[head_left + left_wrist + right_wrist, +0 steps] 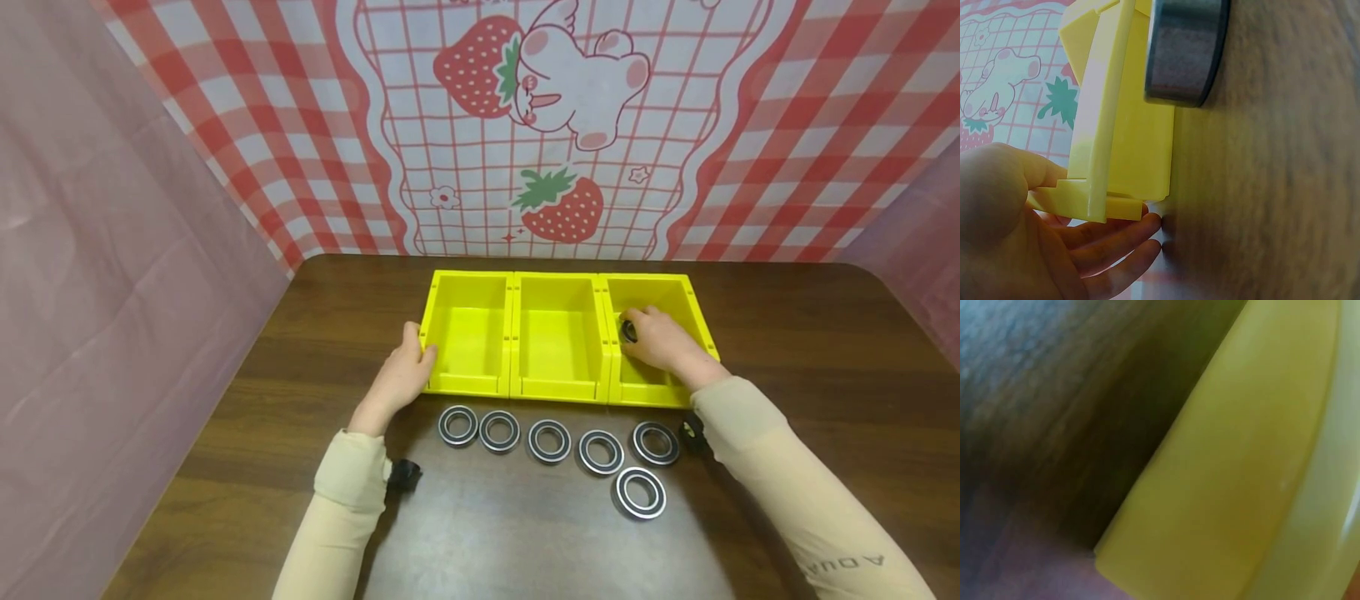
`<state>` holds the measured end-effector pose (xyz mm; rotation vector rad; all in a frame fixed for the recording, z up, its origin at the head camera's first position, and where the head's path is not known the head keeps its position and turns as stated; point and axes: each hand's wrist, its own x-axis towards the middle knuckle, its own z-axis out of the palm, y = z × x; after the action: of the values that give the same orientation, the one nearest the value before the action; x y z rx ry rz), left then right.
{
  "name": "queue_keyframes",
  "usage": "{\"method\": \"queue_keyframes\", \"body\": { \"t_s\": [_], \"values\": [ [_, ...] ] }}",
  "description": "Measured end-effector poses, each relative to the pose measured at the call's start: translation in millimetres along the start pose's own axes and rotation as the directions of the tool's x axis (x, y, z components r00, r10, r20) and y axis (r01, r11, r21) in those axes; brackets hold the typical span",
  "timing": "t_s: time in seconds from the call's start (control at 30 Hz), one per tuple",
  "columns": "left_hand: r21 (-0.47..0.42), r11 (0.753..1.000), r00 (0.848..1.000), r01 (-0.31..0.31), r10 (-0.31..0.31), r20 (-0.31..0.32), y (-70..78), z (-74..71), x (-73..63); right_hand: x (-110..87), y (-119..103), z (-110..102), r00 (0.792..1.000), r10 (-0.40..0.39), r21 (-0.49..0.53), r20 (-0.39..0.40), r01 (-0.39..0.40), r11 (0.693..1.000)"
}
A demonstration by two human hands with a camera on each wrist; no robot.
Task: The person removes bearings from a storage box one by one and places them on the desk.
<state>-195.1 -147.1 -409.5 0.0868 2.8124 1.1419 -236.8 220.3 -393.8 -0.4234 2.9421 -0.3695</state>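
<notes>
A row of three joined yellow bins (512,333) sits on the table. At its left end my left hand (401,371) grips the side wall, thumb at the rim and fingers along the outside; the left wrist view shows this left hand (1041,231) with the yellow wall (1094,125) between thumb and fingers. Inside the right-hand bin, my right hand (663,340) holds a small dark ring-shaped bearing (628,332), partly hidden by the fingers. The right wrist view has only a blurred yellow bin side (1210,469); the hand's fingers are not visible there.
Several ball bearings lie before the bins, from a left one (457,426) to a right one (655,443), with another (640,493) nearer me. The brown wooden table (300,333) meets a checked strawberry cloth (480,167) behind. Pink cloth (135,250) hangs at the left.
</notes>
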Motion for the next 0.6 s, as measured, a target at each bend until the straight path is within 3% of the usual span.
{"method": "queue_keyframes", "body": {
  "t_s": [0.6],
  "values": [
    [0.003, 1.0, 1.0, 0.009, -0.009, -0.007, -0.3, 0.7, 0.4, -1.0, -1.0, 0.3, 0.998, -0.014, -0.003, -0.058, 0.014, 1.0]
  ]
}}
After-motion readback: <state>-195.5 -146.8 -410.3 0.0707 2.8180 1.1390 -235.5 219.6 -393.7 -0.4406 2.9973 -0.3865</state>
